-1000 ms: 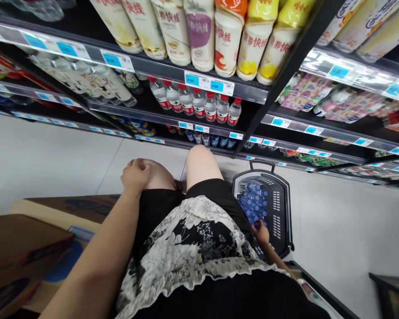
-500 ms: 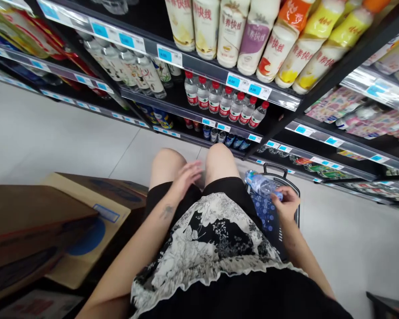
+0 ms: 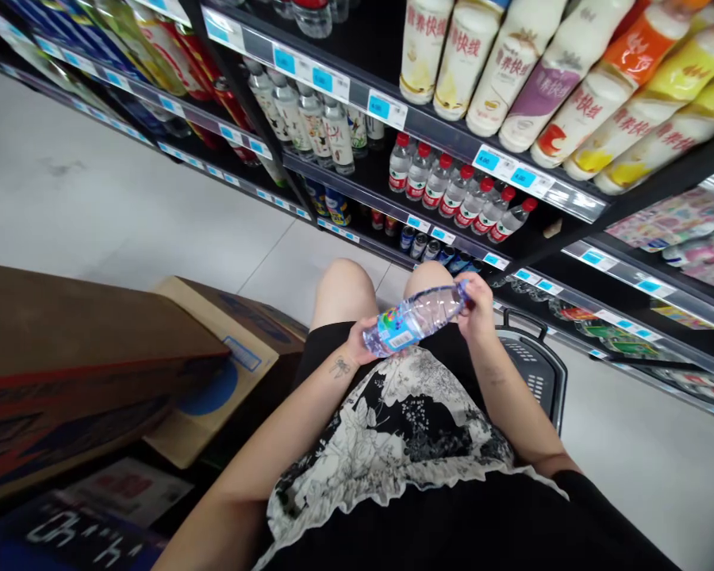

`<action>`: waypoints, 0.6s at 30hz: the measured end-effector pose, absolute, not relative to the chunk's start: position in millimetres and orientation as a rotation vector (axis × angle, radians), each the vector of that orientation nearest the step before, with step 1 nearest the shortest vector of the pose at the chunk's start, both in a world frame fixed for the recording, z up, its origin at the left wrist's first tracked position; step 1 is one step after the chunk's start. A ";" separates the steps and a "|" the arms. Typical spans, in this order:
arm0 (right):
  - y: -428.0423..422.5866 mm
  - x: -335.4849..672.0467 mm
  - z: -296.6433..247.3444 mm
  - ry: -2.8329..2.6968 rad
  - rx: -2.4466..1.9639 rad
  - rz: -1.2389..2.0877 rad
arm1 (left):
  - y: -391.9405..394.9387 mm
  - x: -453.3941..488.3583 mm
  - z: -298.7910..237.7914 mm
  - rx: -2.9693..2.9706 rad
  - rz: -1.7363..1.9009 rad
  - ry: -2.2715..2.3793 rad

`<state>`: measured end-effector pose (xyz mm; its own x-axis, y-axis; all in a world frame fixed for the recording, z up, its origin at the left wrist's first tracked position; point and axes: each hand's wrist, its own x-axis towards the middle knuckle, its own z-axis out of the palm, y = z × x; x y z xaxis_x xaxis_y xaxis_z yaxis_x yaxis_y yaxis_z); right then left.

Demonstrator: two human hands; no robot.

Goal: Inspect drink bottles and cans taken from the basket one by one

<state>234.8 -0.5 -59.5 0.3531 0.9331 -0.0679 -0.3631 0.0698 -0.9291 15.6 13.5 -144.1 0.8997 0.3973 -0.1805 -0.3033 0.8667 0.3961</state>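
Observation:
A clear water bottle (image 3: 413, 319) with a blue label lies sideways above my knees, held at both ends. My left hand (image 3: 357, 349) grips its base end, just under the label. My right hand (image 3: 479, 305) is closed round the cap end. Behind my right forearm, a dark shopping basket (image 3: 535, 369) stands on the floor; my arm hides most of what it holds. I am crouched in front of a drinks shelf (image 3: 428, 135).
Red-capped water bottles (image 3: 458, 190) line the middle shelf and tall milk-drink bottles (image 3: 512, 71) the one above, with blue price tags along the edges. Cardboard boxes (image 3: 95, 349) are stacked at my left. Pale tiled floor (image 3: 124, 206) stretches along the aisle.
My right hand lifted a bottle out of the basket and carried it left over my lap. My left hand left my knee and took hold of the bottle's base. The view swung left.

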 end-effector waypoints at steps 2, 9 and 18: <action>7.6 223.7 -81.1 -0.591 -1.110 1.150 | 15.9 15.9 -144.9 0.345 0.448 0.298; 8.1 203.7 -136.0 -0.549 -0.954 1.691 | 26.1 28.5 -149.4 0.231 0.488 0.319; 5.5 219.0 -137.9 -0.491 -0.869 1.761 | 25.7 36.9 -158.9 0.333 0.417 0.249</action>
<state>219.0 5.5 -137.9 -0.1731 0.9319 -0.3187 -0.6326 -0.3532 -0.6892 36.9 25.7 -158.9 0.8855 0.4336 -0.1669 -0.3532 0.8616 0.3646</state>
